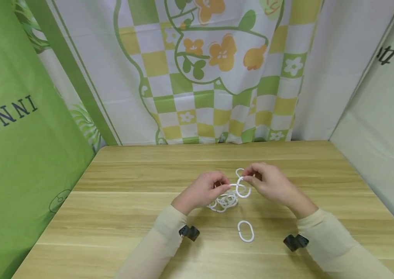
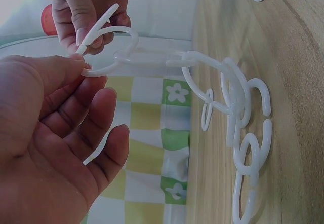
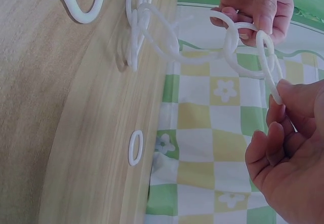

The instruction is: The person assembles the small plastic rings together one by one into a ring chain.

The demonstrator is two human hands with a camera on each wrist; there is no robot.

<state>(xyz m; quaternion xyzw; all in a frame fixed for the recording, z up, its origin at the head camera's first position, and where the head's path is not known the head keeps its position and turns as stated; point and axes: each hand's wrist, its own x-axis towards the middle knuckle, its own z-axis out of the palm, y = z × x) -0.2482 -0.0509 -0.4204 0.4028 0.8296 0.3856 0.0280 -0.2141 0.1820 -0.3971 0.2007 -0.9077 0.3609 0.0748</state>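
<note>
Between thumb and fingers, the left hand (image 1: 202,192) pinches a white oval link (image 2: 101,72) at the end of a chain. Other linked white rings (image 1: 227,200) hang from it and lie heaped on the table beside that hand. The right hand (image 1: 274,185) pinches another white link (image 3: 267,62), which crosses the left hand's link in the right wrist view. Whether that link's gap is fully passed cannot be told. One loose white link (image 1: 245,231) lies nearer the front, and another (image 3: 135,147) lies behind the hands.
The wooden table (image 1: 113,224) carries the rings. A checked, flowered curtain (image 1: 197,104) hangs at its back edge, a green cloth (image 1: 15,162) at the left and a pale cloth (image 1: 385,116) at the right. A dark wrist camera sits at each sleeve.
</note>
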